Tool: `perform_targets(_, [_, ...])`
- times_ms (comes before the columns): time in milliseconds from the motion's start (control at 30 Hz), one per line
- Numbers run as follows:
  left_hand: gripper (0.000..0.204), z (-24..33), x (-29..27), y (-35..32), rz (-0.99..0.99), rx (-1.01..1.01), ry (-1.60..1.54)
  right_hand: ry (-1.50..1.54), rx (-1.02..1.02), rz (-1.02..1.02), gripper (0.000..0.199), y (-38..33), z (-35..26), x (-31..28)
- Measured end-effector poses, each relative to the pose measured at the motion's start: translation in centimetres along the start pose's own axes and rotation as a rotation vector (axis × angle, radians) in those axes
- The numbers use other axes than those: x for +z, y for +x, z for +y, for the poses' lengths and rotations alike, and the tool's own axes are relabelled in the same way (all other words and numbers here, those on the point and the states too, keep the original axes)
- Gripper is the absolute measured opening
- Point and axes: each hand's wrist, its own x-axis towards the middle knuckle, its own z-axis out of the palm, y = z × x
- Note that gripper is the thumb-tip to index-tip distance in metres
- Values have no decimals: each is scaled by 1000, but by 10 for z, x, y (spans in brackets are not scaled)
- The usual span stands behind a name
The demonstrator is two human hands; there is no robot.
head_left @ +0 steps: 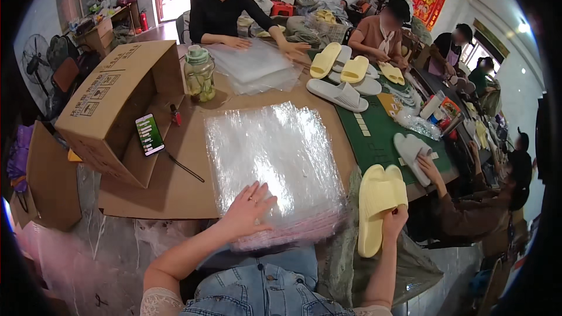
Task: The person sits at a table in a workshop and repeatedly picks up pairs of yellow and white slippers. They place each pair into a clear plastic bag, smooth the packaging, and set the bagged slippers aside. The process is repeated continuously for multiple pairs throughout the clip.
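A stack of clear plastic bags (272, 155) lies on the cardboard-covered table in front of me, its near edges pinkish. My left hand (249, 210) rests on the stack's near left part, fingers spread and holding nothing. Off the table's near right edge, my right hand (396, 217) grips a pair of pale yellow slippers (374, 208), held together with their toes pointing away from me. The fingers close round the right side of the pair, partly hidden behind it.
An open cardboard box (117, 105) stands at left, with a phone (150, 134) at it. Behind the bags are a glass jar (199, 76) and another bag stack (252, 64). Yellow and grey slippers (339, 95) lie far right on a green mat (366, 149). Several co-workers sit around; one holds grey slippers (413, 157).
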Motion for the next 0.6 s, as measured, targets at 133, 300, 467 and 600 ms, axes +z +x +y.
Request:
perform_targets(133, [54,-17,14,16,75,-64,-80,348,-99,-102,33,5,-96,-10])
perform_targets(300, [38,-21,4,36,88,-177,-180,327,-191,-506,34,-24,-160,-18])
perform_targets(467, [39,-29,1,50,89,-203,-361,330,-482,-833,32,-54,-189,2])
perform_targets(600, [42,-21,-18,50,56,-210,-527,128,-308,-962,22,-48,-182,23])
